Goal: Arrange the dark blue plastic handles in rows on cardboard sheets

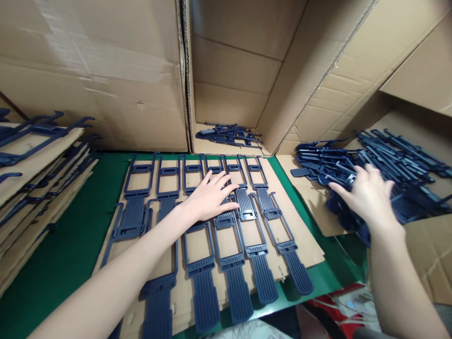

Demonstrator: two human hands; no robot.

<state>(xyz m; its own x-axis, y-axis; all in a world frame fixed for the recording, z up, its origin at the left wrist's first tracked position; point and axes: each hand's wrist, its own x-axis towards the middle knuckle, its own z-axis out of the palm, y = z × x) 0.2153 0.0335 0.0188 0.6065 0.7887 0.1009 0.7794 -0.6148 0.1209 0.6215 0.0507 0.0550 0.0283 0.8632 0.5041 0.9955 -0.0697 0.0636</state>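
The person's left hand (pixel 212 197), fingers spread, lies over laid-out frames (pixel 206 301); the right hand (pixel 372 195), fingers apart, is at the heap (pixel 395 153) — seemingly picking, which calls for gentle untangling.

Parts (pixel 199 245) lie in two rows on a cardboard sheet (pixel 300 235) on the table (pixel 52 263). Left of it stands a stack of sheets (pixel 42 188) with parts between them. Behind, an open box (pixel 233 70) holds a small pile (pixel 229 135); to the right, a larger heap (pixel 391 160) sits in another box (pixel 416 113).
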